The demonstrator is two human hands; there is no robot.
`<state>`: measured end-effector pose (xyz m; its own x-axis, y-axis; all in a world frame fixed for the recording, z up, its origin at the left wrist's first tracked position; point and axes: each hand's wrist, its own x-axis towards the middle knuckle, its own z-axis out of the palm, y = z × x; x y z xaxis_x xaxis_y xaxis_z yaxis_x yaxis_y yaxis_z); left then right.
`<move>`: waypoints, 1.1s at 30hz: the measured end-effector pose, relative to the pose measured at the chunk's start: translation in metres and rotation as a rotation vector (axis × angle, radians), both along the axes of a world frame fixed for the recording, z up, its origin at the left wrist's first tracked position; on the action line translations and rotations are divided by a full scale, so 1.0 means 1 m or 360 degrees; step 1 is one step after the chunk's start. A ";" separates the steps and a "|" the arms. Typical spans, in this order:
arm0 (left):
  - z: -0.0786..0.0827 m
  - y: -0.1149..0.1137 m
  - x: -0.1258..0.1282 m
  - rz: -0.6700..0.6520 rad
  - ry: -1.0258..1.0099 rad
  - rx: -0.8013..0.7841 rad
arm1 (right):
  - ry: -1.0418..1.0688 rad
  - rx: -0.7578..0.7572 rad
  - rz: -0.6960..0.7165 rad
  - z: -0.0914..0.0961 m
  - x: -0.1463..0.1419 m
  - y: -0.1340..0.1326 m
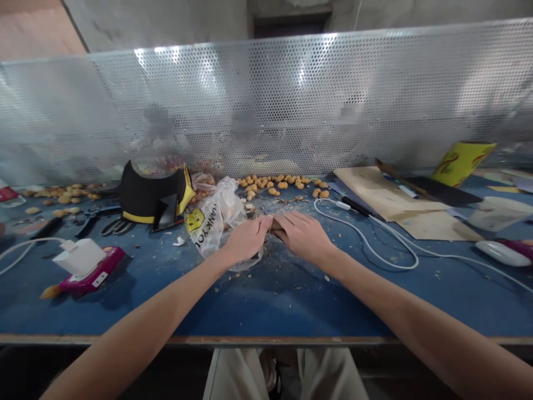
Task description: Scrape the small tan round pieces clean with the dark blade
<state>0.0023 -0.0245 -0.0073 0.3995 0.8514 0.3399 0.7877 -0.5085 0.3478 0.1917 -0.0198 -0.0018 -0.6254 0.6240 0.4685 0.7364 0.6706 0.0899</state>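
Note:
Both my hands meet at the middle of the blue table (266, 300). My left hand (246, 238) rests on the edge of a clear plastic bag (216, 219) printed with a yellow smiley, fingers curled together. My right hand (302, 233) lies beside it, fingers bent and pressed toward the left hand. Between their fingertips sits a small brownish thing (275, 224) that I cannot make out. Behind the hands lies a scatter of small tan round pieces (277, 183) among crumbs and bits of shell.
A black and yellow pouch (152, 197) and scissors (116, 226) lie at the left, with a white charger on a pink pack (85, 266). More tan pieces (66, 194) sit far left. A white cable (375, 244), cardboard sheets (391, 197) and a perforated metal screen (266, 105) are right and behind.

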 end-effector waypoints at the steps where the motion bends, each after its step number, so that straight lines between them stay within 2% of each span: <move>1: -0.001 0.000 0.000 -0.0013 0.0007 0.0020 | 0.0024 -0.0009 0.0027 -0.001 0.000 0.000; 4: -0.001 0.000 -0.001 -0.0048 0.0102 0.0122 | 0.0133 -0.0098 0.0134 -0.003 -0.002 0.000; 7: 0.002 0.002 -0.004 -0.0081 0.0204 0.0219 | 0.0238 -0.0306 0.0151 -0.001 -0.003 0.000; 13: -0.001 0.008 -0.007 -0.0241 0.0434 0.0313 | 0.0467 -0.1024 0.0203 0.002 0.005 0.007; 16: -0.002 0.009 -0.004 -0.0285 0.0366 0.0294 | 0.0685 -0.1548 0.0313 0.001 0.013 0.013; 20: 0.003 0.006 0.000 -0.0349 0.0083 0.0193 | 0.1158 -0.2574 0.0576 0.005 0.017 0.012; 22: 0.005 0.004 0.000 -0.0353 -0.0045 0.0168 | 0.1296 -0.2754 0.0608 0.008 0.015 0.009; 24: 0.005 0.005 0.000 -0.0316 -0.0094 0.0153 | 0.1345 -0.2660 0.0564 0.008 0.013 0.008; 30: -0.004 0.013 -0.005 -0.0164 -0.0068 0.0130 | 0.1228 -0.1784 0.0228 -0.004 0.014 0.020; 33: -0.004 0.015 -0.009 -0.0148 -0.0134 0.0147 | 0.1168 -0.1527 0.0169 -0.005 0.022 0.029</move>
<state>-0.0062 -0.0095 -0.0117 0.4418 0.7757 0.4506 0.7059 -0.6106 0.3590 0.2133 0.0093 -0.0068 -0.4746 0.8735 0.1082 0.3409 0.2958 -0.8924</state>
